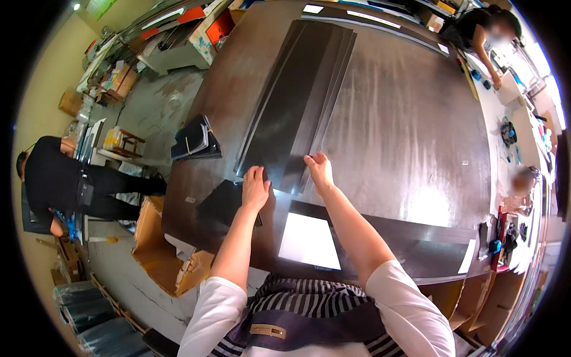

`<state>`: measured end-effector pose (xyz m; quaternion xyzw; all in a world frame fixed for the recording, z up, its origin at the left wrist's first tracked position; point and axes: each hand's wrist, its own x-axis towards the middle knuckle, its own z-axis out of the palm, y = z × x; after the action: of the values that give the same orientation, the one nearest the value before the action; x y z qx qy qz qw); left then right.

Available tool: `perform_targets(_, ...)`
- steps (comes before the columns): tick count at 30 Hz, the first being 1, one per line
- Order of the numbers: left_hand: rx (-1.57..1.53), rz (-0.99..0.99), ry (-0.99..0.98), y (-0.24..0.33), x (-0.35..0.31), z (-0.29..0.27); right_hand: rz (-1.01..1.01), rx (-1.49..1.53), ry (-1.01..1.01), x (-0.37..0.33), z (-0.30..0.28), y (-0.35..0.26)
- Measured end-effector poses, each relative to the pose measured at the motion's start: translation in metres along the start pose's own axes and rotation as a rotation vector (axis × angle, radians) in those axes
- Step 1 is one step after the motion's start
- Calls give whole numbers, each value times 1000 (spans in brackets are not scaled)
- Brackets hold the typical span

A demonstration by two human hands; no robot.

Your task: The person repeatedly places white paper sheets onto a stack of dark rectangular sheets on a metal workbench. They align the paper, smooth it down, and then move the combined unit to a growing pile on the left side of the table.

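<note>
A stack of long, dark, glossy sheets (297, 89) lies lengthwise across the brown table, its layers fanned slightly along the right side. My left hand (256, 190) is at the near left corner of the stack, its fingers bent and closed on the near edge of the top dark sheet. At the near right corner, my right hand (320, 171) pinches the sheet's edge between thumb and fingers. Just left of my left wrist lies a flat black piece (223, 202), partly behind my forearm. A white sheet of paper (309, 241) rests between my forearms.
A banded bundle of dark pieces (196, 140) sits at the left edge of the table (410, 131). Below that edge stands an open cardboard box (151, 247). One person (65, 172) bends at the left; others work at the right. Dark strips (380, 27) lie along the far edge.
</note>
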<state>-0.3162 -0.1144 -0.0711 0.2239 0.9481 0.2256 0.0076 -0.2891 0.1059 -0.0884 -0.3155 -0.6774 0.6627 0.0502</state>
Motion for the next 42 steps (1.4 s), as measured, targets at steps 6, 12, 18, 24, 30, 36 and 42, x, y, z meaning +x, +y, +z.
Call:
perform_targets(6,-101,-71,-98,-24,5,-9,311,-75,138,27,28,-23)
perform_targets(12,-135,-56,-102,-43,1,-15,503,-76,81,15,52,-54)
perform_targets(18,-618,-136,-67,-52,18,-17,376,-41,126,20,66,-33)
perform_targets(24,-977,-359,663,-49,23,-84,174,431,-52,6,39,-99)
perform_targets(30,-2066,-535,-62,-33,47,-68,184,523,-225,-56,-78,-219)
perform_targets(36,-2255,-331,-666,91,125,8,252,185,-391,-102,-278,-190)
perform_targets(42,-2383,-354,-409,145,116,60,294,-831,-373,-95,-461,-158)
